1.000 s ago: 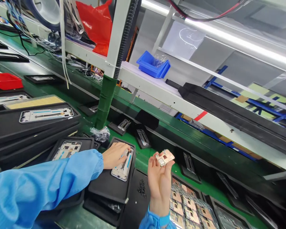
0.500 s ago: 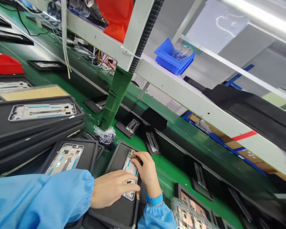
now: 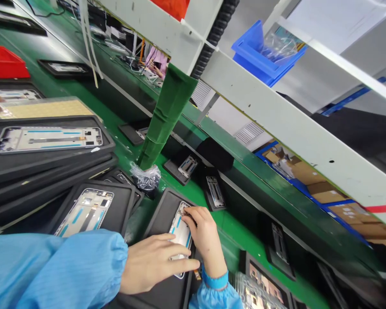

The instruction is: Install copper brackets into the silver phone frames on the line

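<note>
A silver phone frame (image 3: 181,229) lies in a black tray (image 3: 162,214) at the bottom centre. My left hand (image 3: 152,262) rests flat on the frame's near end, fingers stretched out. My right hand (image 3: 204,236) sits at the frame's far end, its fingertips bent and pressed together on a small part at the top corner; the part itself is hidden under the fingers. Both arms wear blue sleeves.
Another phone frame in a black tray (image 3: 86,210) lies to the left, beside a stack of black trays (image 3: 48,146). A green post (image 3: 167,116), a plastic bag (image 3: 146,177), a green conveyor with small fixtures (image 3: 215,191), and a clear tray of parts (image 3: 257,292) surround me. A blue bin (image 3: 260,56) sits on the shelf.
A second ago my right hand held a small copper-coloured part up in the air. It has since come down to the frame's far end. The camera has tilted downward.
</note>
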{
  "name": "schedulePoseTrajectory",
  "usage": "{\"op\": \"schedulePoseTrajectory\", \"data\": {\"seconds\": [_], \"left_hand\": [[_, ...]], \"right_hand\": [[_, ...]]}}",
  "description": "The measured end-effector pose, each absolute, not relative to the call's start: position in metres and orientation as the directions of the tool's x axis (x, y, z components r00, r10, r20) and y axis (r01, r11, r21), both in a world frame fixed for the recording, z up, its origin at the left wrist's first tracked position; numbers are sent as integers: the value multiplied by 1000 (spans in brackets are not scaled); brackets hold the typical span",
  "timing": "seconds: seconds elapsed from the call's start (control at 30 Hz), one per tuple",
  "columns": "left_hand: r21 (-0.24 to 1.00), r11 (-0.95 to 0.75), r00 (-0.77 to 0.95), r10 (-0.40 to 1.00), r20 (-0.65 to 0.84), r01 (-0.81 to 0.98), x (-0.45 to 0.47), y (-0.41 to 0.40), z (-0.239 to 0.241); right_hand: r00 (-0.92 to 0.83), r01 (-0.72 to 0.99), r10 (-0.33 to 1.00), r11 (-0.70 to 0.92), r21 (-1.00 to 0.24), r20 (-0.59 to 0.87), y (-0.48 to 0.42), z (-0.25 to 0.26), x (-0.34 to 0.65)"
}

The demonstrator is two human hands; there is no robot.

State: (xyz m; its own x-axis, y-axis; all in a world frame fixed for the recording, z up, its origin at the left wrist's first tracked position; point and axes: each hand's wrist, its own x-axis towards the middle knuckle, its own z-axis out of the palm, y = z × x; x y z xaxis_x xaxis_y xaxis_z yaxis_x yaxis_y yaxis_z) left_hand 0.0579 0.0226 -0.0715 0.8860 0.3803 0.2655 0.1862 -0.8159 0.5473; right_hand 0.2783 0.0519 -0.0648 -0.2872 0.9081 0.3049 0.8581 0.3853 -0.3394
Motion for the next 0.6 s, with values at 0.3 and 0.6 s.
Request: {"op": "schedulePoseTrajectory", "data": {"seconds": [0.3, 0.6], "left_hand": [[588, -781, 883, 410, 230, 209, 57, 24, -67], [682, -706, 856, 459, 237, 190, 56, 23, -69]], "right_hand": [[-309, 888, 887, 399, -230, 344, 51, -73, 275], [-345, 906, 873, 405, -120, 344, 53, -74, 275]]}}
